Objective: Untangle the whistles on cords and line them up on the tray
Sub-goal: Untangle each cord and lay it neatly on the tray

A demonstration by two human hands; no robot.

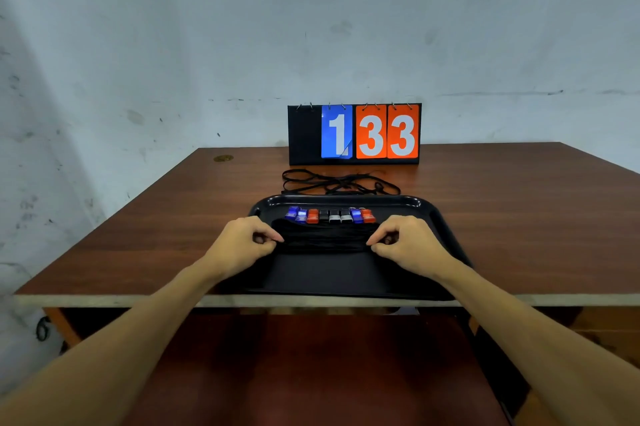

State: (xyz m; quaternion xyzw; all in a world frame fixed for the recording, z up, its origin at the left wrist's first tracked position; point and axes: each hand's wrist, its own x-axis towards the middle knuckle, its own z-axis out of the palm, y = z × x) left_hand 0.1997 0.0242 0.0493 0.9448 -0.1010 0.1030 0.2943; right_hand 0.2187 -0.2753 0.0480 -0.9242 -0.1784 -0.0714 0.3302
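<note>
item: whistles (330,215) in a row at the tray's (440,218) far end; your left hand (239,245) and right hand (408,245) pinch the cord bundle (325,238) — ease ends outward evenly, keeping the row straight.

Eight whistles (330,216); one cord bundle (325,239); one loose tangle (341,180); one tray (329,275); one scoreboard (354,135).

Blue, red, black and grey whistles (330,216) with black cords (323,237) on a black tray (346,273); brown worktop (502,218); blue and orange number cards (370,131).
</note>
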